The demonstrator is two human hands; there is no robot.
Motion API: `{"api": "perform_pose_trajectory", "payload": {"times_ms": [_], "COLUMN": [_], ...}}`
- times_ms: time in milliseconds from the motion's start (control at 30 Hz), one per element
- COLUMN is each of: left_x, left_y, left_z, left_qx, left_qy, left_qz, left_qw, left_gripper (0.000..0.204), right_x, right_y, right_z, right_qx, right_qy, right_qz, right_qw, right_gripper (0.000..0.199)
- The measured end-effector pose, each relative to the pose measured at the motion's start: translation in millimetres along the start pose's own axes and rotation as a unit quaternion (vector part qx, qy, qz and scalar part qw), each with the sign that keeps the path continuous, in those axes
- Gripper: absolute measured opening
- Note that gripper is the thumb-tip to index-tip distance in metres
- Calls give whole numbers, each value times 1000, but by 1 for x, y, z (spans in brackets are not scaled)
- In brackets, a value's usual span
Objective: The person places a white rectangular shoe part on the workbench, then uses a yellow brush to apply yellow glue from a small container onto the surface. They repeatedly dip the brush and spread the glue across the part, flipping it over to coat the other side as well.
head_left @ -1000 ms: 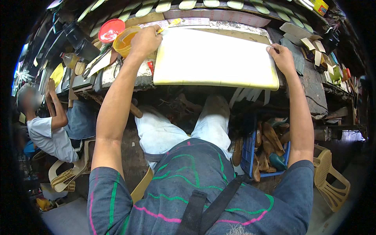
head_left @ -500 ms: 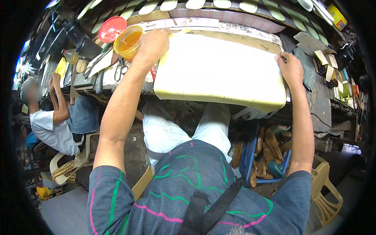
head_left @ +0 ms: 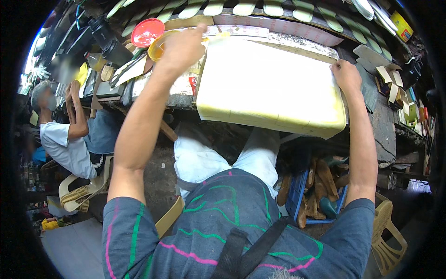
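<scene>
A cramped shoemaking workshop. Rows of pale shoe soles (head_left: 260, 7) line the far edge of the worn, cluttered desk (head_left: 381, 125). A blue plastic crate of wooden shoe lasts (head_left: 320, 186) stands underneath.

Bench clutter and surroundings, head view.
Red lid (head_left: 147, 31) at the bench's far left corner, black bottle (head_left: 108, 38) just left of it. Row of pale shoe soles (head_left: 260, 7) along the far edge. Blue crate (head_left: 316, 195) of wooden lasts under the bench's right side. Seated person in a white shirt (head_left: 62, 135) off the left end.
</scene>
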State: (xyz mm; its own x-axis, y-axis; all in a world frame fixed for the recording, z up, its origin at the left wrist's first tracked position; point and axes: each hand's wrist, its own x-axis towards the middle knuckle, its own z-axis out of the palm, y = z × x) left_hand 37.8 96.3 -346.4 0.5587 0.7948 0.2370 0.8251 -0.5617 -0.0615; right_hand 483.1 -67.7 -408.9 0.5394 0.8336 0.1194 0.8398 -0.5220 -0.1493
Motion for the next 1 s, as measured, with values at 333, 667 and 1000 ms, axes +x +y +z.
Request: {"api": "perform_pose_trajectory", "payload": {"times_ms": [333,667,1000], "left_x": [-78,-35,-35], "left_y": [-118,-123,-136], "left_z": [-113,-60,-130], "left_qx": [-147,207,78], "left_qy": [-11,-60,12], "left_qz": [-22,-9,-45], "left_qw": [989,976,996], "left_gripper": [36,23,27], "right_x": [-47,-71,-71], "right_y": [62,146,150], "right_z": [-13,15,19], "right_qx": [101,91,49], "right_qy": [204,167,219], "right_qz": [-209,-129,-122], "right_qw": [951,973,967], "right_gripper": [32,36,43]}}
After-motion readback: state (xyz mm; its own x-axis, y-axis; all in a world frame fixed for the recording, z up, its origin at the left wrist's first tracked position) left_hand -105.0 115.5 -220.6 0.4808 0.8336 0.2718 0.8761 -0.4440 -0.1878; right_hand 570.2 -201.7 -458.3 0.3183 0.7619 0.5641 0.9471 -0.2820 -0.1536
